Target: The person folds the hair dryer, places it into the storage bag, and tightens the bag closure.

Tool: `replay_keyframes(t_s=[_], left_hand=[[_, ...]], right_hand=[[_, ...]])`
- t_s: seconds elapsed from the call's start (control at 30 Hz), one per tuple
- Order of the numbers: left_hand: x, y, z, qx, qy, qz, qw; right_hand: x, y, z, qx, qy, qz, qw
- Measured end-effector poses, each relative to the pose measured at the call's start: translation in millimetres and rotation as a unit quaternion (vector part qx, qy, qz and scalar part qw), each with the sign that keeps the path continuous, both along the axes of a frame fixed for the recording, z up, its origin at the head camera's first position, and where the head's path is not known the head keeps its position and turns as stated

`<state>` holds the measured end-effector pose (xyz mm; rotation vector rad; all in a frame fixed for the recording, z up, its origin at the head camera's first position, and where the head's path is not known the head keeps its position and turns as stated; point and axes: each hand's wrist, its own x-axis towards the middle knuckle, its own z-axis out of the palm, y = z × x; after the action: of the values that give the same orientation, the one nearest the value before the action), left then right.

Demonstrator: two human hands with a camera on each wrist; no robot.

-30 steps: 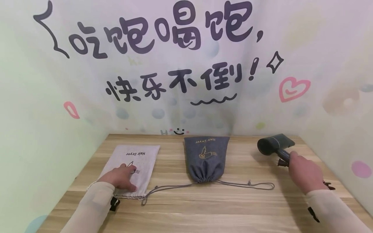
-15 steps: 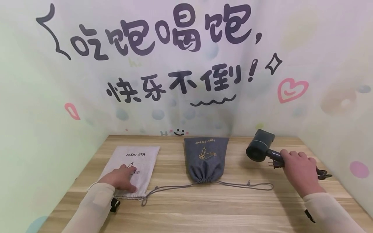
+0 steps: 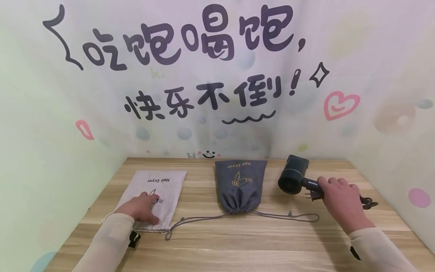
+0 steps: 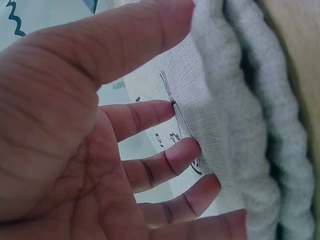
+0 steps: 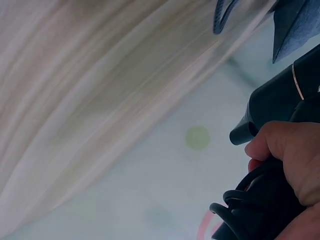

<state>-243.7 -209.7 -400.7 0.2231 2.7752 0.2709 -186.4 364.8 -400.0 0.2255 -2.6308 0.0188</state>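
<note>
My right hand [image 3: 342,204] grips a black hair dryer [image 3: 293,174] by its handle at the table's right, its nozzle toward the back wall. The bundled cord [image 5: 260,200] shows under that hand in the right wrist view; the plug [image 3: 316,195] hangs by the handle. At the left, my left hand [image 3: 138,207] rests on a flat white drawstring bag [image 3: 171,194] printed "Hair Dryer". Its spread fingertips touch the cloth in the left wrist view, near the gathered mouth [image 4: 235,100]. Between the hands lies a grey drawstring bag [image 3: 241,192] with gold print, its mouth drawn together.
The grey bag's cords [image 3: 285,215] stretch left and right across the wooden table [image 3: 231,249]. A printed cloth wall [image 3: 210,132] stands behind the table and continues along both sides.
My right hand has moved left with the hair dryer, toward the grey bag, and the dryer's body has turned. My left hand and both bags stay where they were.
</note>
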Motion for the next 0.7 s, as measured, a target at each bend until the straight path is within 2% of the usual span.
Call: replay_keyframes(t_s=[0.3,0.5,0.7], left_hand=[[-3.8,1.2,-0.3,0.005,0.006,-0.006,1.0000],[-0.7,1.8,-1.1,0.003,-0.001,0.011,0.9999],[1.7,1.2,1.9,0.006,0.004,0.013,0.9999]], right_hand=[[3.9,-9.7,-3.9,0.009,0.008,0.004,0.9999],[4.7,-21.5,1.1,0.014,0.019,0.021,0.9995],[5.1,-33.7,4.8,0.016,0.021,0.034,0.9991]])
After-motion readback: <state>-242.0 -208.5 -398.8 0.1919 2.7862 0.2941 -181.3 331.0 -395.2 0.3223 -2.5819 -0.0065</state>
